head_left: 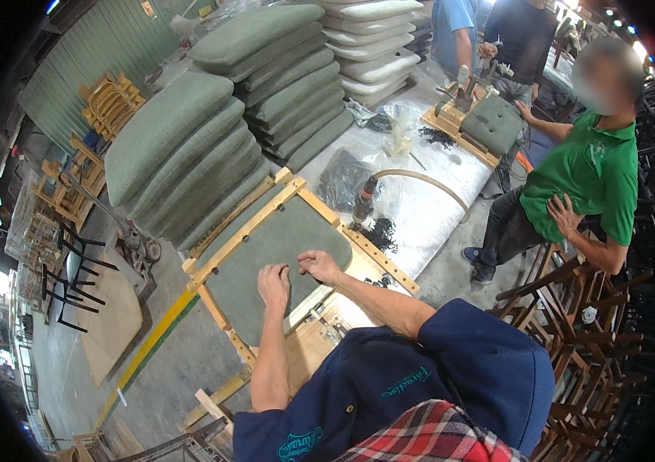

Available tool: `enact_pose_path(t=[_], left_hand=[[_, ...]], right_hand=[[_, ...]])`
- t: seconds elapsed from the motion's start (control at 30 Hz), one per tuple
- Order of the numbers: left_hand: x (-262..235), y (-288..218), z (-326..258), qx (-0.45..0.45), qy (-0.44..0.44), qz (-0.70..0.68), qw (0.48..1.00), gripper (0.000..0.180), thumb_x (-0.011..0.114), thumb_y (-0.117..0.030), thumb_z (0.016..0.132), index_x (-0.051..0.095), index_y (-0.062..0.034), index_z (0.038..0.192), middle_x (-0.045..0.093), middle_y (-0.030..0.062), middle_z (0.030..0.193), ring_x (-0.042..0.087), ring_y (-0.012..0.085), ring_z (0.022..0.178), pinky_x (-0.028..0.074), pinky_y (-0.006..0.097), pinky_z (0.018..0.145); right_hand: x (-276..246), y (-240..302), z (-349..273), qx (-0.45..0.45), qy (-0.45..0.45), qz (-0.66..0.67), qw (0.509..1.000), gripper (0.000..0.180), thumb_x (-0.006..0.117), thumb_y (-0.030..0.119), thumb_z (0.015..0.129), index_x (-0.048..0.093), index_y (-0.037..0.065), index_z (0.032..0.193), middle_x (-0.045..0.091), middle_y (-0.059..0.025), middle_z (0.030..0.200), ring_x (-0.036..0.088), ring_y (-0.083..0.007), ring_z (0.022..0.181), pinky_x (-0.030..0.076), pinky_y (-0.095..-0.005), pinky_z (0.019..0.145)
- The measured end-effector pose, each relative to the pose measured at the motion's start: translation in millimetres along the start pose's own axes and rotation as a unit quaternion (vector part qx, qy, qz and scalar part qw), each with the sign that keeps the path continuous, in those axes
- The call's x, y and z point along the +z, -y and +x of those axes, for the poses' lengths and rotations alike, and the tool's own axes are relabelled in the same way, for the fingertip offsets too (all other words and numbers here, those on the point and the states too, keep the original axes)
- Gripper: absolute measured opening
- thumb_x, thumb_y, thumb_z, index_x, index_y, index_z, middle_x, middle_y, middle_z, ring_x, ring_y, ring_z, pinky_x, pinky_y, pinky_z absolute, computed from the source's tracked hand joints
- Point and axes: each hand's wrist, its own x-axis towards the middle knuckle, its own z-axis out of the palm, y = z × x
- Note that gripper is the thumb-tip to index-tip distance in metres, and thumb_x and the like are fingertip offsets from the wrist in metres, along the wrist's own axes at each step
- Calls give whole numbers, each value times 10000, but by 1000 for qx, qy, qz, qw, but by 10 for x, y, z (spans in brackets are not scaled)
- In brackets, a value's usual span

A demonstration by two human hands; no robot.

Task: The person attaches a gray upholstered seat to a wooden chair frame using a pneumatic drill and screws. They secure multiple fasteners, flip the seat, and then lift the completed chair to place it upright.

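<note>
My left hand [274, 286] and right hand [321, 266] curl half-closed over the green pad [254, 250] inside the frame [319, 206]. I cannot tell whether they grip it.

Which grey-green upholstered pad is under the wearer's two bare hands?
The flat grey-green fabric pad inside the yellowish wooden frame; others sit in tall stacks, and one pad lies beside the green-shirted person.
</note>
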Motion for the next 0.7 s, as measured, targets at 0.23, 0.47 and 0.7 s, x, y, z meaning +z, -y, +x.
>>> enact_pose_path(t=[0.23, 0.47, 0.7], left_hand=[[40, 49, -37, 52, -39, -4, 998, 219, 728, -163, 851, 764, -116, 1062, 638, 102, 956, 595, 301, 929, 495, 419, 848], [54, 72, -25, 55, -40, 0, 998, 165, 718, -184, 866, 764, -81, 987, 653, 110, 933, 611, 303, 934, 494, 415, 843], [34, 162, -188, -9, -60, 20, 998, 149, 690, -206, 898, 713, -60, 920, 651, 121, 935, 610, 308, 931, 488, 422, 848]], right_hand=[[13, -12, 20, 7, 7, 7, 1000, 293, 638, 95, 931, 643, -82, 1166, 722, -113, 901, 692, -160, 825, 550, -289, 760], [-9, -24, 50, 4, 13, 4, 1000, 291, 652, 103, 932, 648, -76, 1162, 723, -110, 903, 697, -162, 834, 555, -288, 757], [-39, -36, 69, 13, 20, 18, 1000, 280, 658, 99, 931, 651, -78, 1148, 732, -119, 903, 695, -157, 816, 550, -271, 731]])
